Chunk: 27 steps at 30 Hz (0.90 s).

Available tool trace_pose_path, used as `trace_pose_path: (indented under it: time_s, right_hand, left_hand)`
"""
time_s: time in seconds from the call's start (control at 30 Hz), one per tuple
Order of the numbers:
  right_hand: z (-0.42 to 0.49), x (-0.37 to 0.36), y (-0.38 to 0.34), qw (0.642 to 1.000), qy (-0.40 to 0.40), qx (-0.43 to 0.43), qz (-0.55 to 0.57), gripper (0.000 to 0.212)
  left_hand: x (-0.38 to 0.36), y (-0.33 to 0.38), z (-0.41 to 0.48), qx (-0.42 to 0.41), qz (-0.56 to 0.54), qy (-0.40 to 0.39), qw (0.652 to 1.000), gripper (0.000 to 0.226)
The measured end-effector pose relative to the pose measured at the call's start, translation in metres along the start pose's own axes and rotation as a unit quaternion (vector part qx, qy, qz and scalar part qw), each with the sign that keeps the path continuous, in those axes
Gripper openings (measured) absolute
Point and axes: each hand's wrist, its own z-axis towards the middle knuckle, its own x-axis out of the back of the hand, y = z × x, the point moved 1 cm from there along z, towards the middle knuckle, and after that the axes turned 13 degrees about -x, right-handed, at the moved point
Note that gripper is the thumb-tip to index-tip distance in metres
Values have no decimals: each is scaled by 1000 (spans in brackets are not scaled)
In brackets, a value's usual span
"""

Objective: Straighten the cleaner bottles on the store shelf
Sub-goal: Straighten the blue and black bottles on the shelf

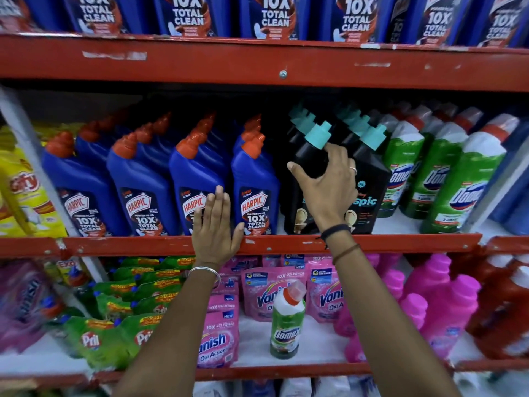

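Note:
On the middle red shelf [143, 245] stand several blue Harpic bottles [256, 187] with orange caps, then black Spic bottles with teal caps, then green Domex bottles [461, 190]. My right hand [326, 179] grips the shoulder of the front black Spic bottle [310, 159], just below its teal cap. My left hand [216, 224] lies flat with fingers spread against the front of a blue Harpic bottle [190, 179], over the shelf's front lip, holding nothing.
One green Domex bottle [287, 319] stands alone on the lower shelf among pink Vanish pouches [219, 333]. Green Pril pouches [94, 336] lie at lower left, pink bottles [446, 305] at lower right. More Harpic bottles [274, 15] line the upper shelf. Yellow packs [23, 190] sit far left.

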Motion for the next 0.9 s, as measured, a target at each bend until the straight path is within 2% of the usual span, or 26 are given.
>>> trace_pose_path:
  time_s: [0.4, 0.53, 0.6, 0.73, 0.8, 0.9]
  right_hand:
    - [7, -11, -2, 996, -8, 2, -92, 68]
    - [2, -7, 0, 992, -34, 15, -124, 78]
    - [-11, -2, 6, 995, -22, 28, -98, 81]
    - [-60, 7, 41, 997, 4, 51, 50, 59]
    - [-93, 5, 72, 997, -28, 19, 70, 58]
    - [-139, -5, 124, 992, -109, -59, 21, 74]
  left_hand:
    - [2, 1, 2, -3, 1, 9, 1000, 62]
    - [3, 2, 2, -4, -1, 9, 1000, 62]
    - [4, 2, 2, -5, -4, 8, 1000, 61]
    - [4, 1, 2, -7, 5, 9, 1000, 62]
    - [3, 2, 2, -9, 7, 10, 1000, 62]
    - [4, 2, 3, -11, 10, 13, 1000, 66]
